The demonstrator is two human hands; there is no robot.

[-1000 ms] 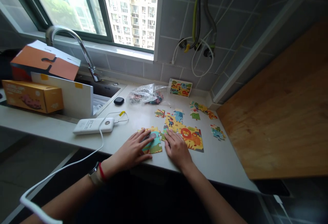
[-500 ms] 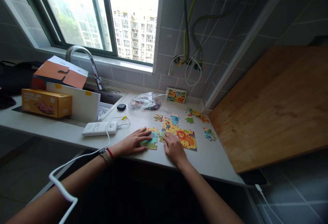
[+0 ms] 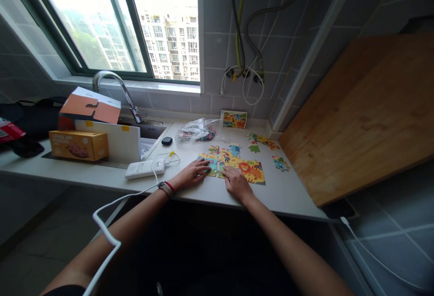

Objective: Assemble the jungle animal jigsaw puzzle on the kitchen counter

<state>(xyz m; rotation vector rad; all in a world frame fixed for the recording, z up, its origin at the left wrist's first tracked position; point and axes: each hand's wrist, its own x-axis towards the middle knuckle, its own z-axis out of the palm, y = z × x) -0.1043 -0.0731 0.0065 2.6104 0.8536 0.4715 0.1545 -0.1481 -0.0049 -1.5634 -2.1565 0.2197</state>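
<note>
On the white counter, my left hand [image 3: 192, 174] lies with its fingers stretched out over a joined left section of a jigsaw puzzle [image 3: 213, 164], blue and green with a yellow top. My right hand [image 3: 238, 185] rests at the lower left of the larger puzzle section [image 3: 251, 171], which shows lions on yellow; its fingers lie on the pieces and partly hide them. The two sections sit edge to edge, and I cannot tell whether they interlock. Above them are a small loose piece [image 3: 213, 149] and a blue elephant piece [image 3: 234, 150].
More puzzle pieces [image 3: 280, 164] lie at the right, near a leaning wooden board [image 3: 366, 119]. A picture card [image 3: 233, 119] stands against the wall beside a clear plastic bag [image 3: 195, 131]. Leftward are a cabled white power bank [image 3: 144, 168], an orange box [image 3: 78, 145] and a sink faucet [image 3: 117, 79].
The view has shifted, so the counter things appear displaced. My left hand and the left puzzle section have come closer to the larger section. My right hand stays at the larger section's left side.
</note>
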